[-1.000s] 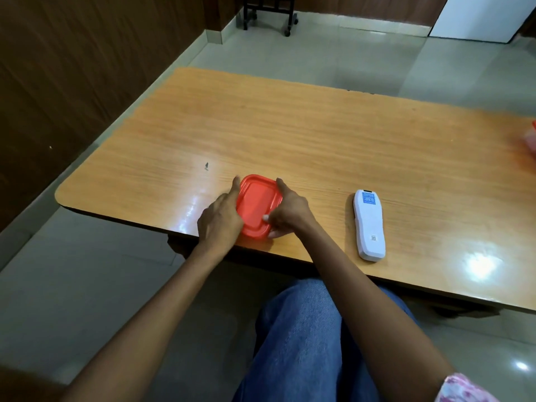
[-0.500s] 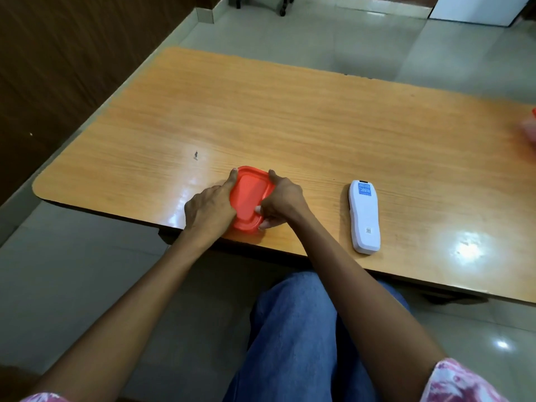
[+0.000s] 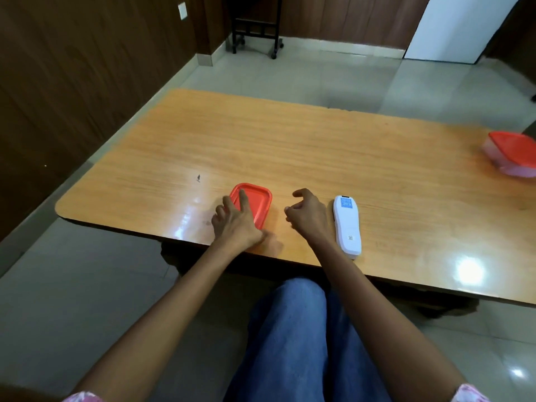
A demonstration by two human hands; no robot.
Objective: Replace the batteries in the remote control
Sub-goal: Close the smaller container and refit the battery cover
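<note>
Resting its spread fingers on the red lid (image 3: 255,202), the left hand (image 3: 236,224) seems to be pinning that box at the table (image 3: 319,146) edge. The right hand (image 3: 307,216) hovers loosely curled, holding nothing, beside the face-down remote (image 3: 347,226). Contents hidden (batteries, probably); the second red-lidded tub (image 3: 513,156) sits far right.

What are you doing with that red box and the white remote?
A person is sitting at a wooden table. Their left hand rests on the lid of a small red box near the table's front edge. Their right hand is open and empty, between the box and the white remote control, which lies back side up and unopened. A second red-lidded container sits far off to the right.
</note>
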